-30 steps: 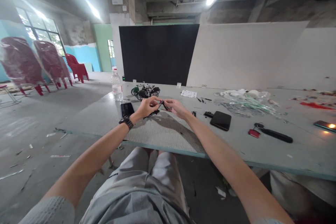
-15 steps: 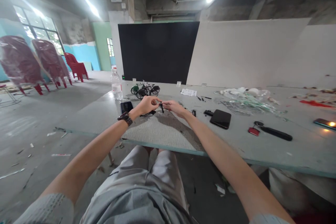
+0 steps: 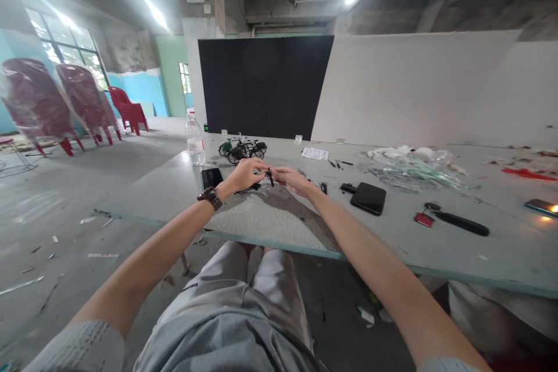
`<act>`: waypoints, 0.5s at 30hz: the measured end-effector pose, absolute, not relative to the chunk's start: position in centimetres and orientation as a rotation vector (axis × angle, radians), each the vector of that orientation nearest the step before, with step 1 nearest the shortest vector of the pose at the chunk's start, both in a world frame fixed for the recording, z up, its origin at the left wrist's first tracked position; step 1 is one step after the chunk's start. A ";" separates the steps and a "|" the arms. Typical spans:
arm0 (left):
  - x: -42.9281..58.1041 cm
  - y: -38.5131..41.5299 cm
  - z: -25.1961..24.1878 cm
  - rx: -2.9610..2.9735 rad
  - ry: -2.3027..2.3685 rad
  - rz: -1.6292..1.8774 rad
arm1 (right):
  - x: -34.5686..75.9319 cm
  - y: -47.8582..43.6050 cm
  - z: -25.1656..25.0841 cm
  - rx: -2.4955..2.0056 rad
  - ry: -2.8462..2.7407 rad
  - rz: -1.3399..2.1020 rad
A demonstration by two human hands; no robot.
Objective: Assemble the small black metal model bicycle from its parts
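Note:
Above the near part of the table, my left hand point(image 3: 244, 176) and my right hand point(image 3: 294, 179) meet at the fingertips. Both are closed on a small black part point(image 3: 271, 177), thin and dark, whose exact kind is too small to make out. Under my left fingers lies a dark piece point(image 3: 253, 188) on the table, partly hidden by that hand. Just beyond my hands stand several miniature bicycles point(image 3: 242, 151), black with some green.
A water bottle point(image 3: 195, 140) and a dark phone point(image 3: 211, 178) are to the left. Rightward lie a black flat device point(image 3: 368, 198), a black-handled tool point(image 3: 462, 223), a paper sheet point(image 3: 314, 153) and plastic bags with part frames point(image 3: 414, 163). A black panel point(image 3: 265, 87) stands behind.
My fingers have shifted slightly around the small black part, the right-hand fingers curling more. The whole view has drifted a little; other things stay in place.

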State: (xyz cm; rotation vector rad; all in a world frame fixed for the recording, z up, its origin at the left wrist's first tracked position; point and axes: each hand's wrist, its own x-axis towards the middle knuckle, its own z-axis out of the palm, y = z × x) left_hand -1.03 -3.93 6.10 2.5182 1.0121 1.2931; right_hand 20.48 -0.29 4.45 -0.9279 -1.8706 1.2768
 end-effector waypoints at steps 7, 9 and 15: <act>-0.9 -4.3 6.0 2.533 0.980 1.246 | 20.5 -0.5 4.6 -0.932 -1.909 1.264; -0.9 -4.2 6.1 2.548 1.022 1.221 | 20.5 -0.3 4.5 -0.926 -1.929 1.244; -0.4 -3.2 6.4 2.545 1.200 1.017 | 20.8 1.0 3.7 -1.004 -2.029 1.152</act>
